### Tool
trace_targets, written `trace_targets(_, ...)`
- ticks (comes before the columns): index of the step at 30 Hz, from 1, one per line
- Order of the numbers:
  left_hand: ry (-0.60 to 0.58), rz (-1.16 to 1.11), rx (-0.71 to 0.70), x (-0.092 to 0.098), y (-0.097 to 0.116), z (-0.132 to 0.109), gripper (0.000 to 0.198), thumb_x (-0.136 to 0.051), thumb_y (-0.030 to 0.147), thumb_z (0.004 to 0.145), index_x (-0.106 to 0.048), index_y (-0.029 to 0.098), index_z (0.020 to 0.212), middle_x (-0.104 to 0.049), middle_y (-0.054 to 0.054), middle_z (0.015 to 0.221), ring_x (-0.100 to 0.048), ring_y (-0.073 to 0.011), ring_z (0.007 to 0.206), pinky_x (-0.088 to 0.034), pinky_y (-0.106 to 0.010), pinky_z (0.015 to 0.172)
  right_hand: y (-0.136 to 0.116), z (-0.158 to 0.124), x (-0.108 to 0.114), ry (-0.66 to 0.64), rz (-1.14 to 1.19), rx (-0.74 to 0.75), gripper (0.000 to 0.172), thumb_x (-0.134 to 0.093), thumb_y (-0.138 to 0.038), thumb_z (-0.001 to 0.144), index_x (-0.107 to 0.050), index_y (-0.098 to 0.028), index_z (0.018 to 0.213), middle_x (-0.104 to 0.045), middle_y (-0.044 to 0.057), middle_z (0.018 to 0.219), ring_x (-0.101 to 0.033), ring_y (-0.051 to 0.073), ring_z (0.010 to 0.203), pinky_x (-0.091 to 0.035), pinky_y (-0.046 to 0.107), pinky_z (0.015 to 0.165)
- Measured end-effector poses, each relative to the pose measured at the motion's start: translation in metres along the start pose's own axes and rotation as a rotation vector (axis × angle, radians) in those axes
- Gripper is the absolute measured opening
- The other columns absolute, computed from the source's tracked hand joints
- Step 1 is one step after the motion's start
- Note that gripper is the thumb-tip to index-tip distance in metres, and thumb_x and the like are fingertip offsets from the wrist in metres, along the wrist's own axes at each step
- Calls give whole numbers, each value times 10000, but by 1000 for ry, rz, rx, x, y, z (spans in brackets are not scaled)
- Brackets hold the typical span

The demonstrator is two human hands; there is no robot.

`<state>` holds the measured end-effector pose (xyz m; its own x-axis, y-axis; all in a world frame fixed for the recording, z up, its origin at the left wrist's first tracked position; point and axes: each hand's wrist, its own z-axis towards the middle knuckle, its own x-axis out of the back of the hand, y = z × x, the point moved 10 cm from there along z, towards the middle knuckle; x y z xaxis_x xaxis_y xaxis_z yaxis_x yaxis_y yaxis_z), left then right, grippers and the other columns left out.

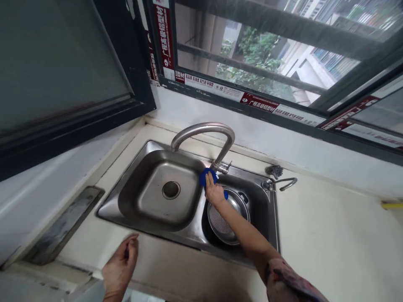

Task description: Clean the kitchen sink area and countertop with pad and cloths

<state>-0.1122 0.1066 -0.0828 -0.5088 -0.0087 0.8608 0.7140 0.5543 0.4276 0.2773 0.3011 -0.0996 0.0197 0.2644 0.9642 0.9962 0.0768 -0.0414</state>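
My right hand (214, 192) is on a blue cloth (206, 178), its fingers pressing the cloth against the sink rim between the two basins, close to the foot of the faucet. Part of the cloth also shows beside the hand, above a round metal strainer pot (217, 220) in the right basin. My forearm hides some of that pot. The steel double sink (201, 212) is set in a pale countertop. Near the front edge, at the lower left, my left hand (120, 263) hovers with curled, closed fingers and nothing visible in them.
A curved steel faucet (204, 126) arches over the left basin. A small bent tap (288, 181) and a grey scouring ball (274, 170) are at the right back corner. An open window sash (132, 63) juts in from the left. A yellow object (392, 205) lies far right.
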Motion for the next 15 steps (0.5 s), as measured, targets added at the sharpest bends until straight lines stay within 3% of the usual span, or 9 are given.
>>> trace_targets(5, -14, -1, 9, 1, 3, -2, 617, -327, 623, 889, -716, 248, 1186, -729, -39, 809, -679, -235, 763, -443, -312, 680, -12, 32, 28, -33, -40, -3, 763, -360, -98, 912, -182, -77, 1653, -116, 273, 1703, -750, 289, 941, -649, 468, 804)
trace_targets(10, -22, -26, 28, 5, 6, -4, 603, -339, 595, 880, -722, 235, 1175, -739, -44, 834, -678, -230, 766, -457, -316, 707, -26, 64, 50, -10, -54, -78, 723, -357, -80, 924, -194, 28, 1620, -189, 360, 1660, -729, 317, 1108, -639, 442, 868)
trace_targets(15, 21, -36, -11, 1, -4, -3, 558, -371, 596, 917, -728, 246, 1166, -732, -33, 816, -679, -218, 772, -457, -293, 691, -16, 55, 48, 13, -85, -47, 718, -315, -73, 937, -176, -32, 1641, -167, 335, 1672, -754, 291, 993, -647, 441, 805)
